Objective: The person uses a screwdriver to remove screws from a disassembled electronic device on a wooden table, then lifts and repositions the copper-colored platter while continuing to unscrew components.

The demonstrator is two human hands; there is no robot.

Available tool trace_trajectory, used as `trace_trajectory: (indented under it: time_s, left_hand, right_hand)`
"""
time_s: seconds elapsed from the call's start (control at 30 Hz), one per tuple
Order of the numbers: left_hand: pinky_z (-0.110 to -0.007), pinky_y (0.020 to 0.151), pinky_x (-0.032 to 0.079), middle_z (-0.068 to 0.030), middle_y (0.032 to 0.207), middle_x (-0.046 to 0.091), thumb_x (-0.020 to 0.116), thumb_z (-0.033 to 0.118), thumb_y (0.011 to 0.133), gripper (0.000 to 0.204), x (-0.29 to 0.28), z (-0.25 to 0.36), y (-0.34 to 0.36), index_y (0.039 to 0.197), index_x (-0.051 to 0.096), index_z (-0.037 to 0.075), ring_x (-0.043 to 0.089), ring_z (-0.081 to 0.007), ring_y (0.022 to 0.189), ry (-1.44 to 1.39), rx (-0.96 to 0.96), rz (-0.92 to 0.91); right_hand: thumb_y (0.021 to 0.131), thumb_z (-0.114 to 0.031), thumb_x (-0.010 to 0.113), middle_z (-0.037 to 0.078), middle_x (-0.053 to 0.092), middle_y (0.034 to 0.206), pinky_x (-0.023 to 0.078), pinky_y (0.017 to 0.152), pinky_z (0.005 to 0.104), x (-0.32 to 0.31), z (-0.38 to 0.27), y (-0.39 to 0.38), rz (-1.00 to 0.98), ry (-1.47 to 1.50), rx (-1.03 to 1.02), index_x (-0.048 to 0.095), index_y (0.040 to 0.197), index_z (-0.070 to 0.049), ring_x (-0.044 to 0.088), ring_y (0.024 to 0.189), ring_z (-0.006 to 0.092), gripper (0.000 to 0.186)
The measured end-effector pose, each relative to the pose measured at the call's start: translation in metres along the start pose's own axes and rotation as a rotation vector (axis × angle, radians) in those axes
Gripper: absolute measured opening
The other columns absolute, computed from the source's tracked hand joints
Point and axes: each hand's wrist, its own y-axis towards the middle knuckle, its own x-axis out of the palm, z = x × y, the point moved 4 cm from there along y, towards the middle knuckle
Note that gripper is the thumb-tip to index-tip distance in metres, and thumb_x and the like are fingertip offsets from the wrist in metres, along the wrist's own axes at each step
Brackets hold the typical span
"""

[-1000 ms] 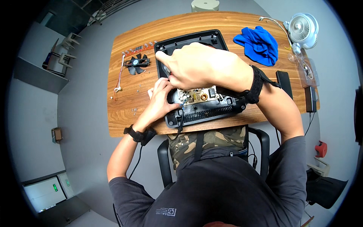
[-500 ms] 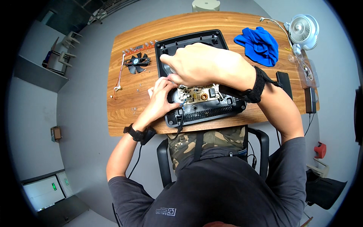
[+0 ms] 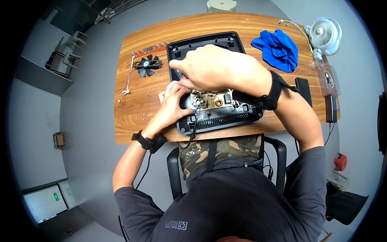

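Note:
An opened black appliance housing (image 3: 219, 119) lies on the table, holding a circuit board (image 3: 213, 101) with a copper coil, wires and a black cord (image 3: 192, 133). My left hand (image 3: 171, 105) grips the housing's left side, its fingers bent near my right fingertips and its thumb beside the blue wires at the board's edge. My right hand (image 3: 215, 68) is closed over the upper left of the board, hiding whatever its fingers hold; a grey piece shows under the index finger.
Around the housing on the wooden table (image 3: 145, 129) are a loose black fan (image 3: 147, 66), an orange board (image 3: 149, 50) with white wires, small screws (image 3: 143, 116), a blue cloth (image 3: 276, 48), a white desk fan (image 3: 324, 36), a clear box (image 3: 327, 74) and black bricks (image 3: 303, 90).
My right hand shifts very slightly over the same spot. My left hand stays on the housing's left side. The view has moved a little; nothing else visibly differs.

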Motion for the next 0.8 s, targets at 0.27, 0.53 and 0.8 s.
trace_trajectory:
  time_s: [0.27,0.53,0.8]
  left_hand:
    - [-0.048,0.105,0.029,-0.0121,0.140,0.055,0.093,0.023,0.064,0.067,-0.001,-0.003,-0.002,0.123,0.069,0.004,0.038,-0.0305,0.144,-0.015,-0.023,-0.018]
    - [-0.047,0.105,0.029,-0.0133,0.135,0.056,0.093,0.023,0.062,0.068,0.002,-0.003,0.000,0.123,0.069,0.005,0.038,-0.0300,0.143,-0.021,0.040,0.031]
    - [-0.046,0.105,0.030,-0.0106,0.129,0.057,0.092,0.024,0.062,0.070,-0.002,0.002,0.000,0.124,0.068,0.006,0.042,-0.0290,0.139,-0.011,0.048,0.015]
  right_hand:
    - [0.099,-0.038,0.063,0.022,0.071,0.078,0.058,0.070,0.0448,-0.002,-0.008,0.009,-0.107,-0.092,0.102,0.066,0.096,0.005,0.071,0.075,0.0396,0.043]
    - [0.096,-0.038,0.068,0.022,0.070,0.077,0.059,0.072,0.0457,0.000,-0.004,0.001,-0.034,-0.004,0.013,0.065,0.096,0.006,0.072,0.077,0.0399,0.044]
    - [0.097,-0.039,0.065,0.020,0.069,0.068,0.058,0.060,0.0420,0.001,-0.001,0.001,0.128,-0.213,0.005,0.073,0.078,0.004,0.070,0.061,0.0352,0.047]
